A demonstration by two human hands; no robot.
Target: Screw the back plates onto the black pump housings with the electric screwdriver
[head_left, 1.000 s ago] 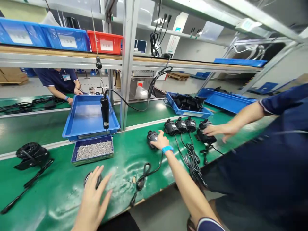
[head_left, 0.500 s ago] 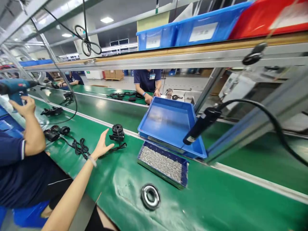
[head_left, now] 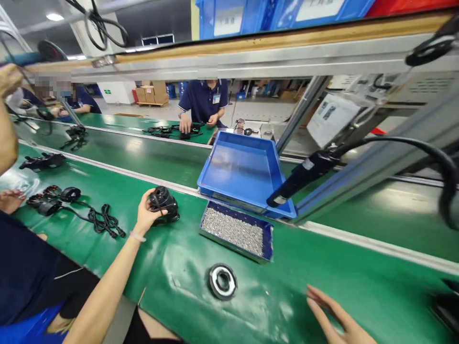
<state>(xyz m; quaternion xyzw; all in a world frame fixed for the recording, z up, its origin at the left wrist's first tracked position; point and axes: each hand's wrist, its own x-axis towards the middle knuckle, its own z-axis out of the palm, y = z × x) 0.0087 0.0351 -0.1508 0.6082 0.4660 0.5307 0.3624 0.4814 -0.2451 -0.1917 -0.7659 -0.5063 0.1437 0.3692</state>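
Observation:
My left hand (head_left: 147, 215) is wrapped round a black ribbed motor housing (head_left: 164, 203), thumb across its near side. The housing is upright at the far side of the green bench, and whether it touches the surface I cannot tell. Low on the right, my right hand (head_left: 335, 317) has its fingers apart with nothing in them. Between the hands lies a black ring with a white and silver inner band (head_left: 223, 282), flat on the mat. Beyond it stands a blue box of small metal screws or pins (head_left: 234, 231).
A blue tray (head_left: 244, 167) stands behind the box, and a hanging black electric screwdriver (head_left: 303, 177) slants over it. Black corded parts (head_left: 53, 198) lie at left beside a co-worker's arm. A dark object (head_left: 446, 306) sits at the right edge. Another person works across the bench.
My left hand has closed on the motor housing, which it was only reaching toward before. My right hand has come into view at lower right. The camera view has shifted.

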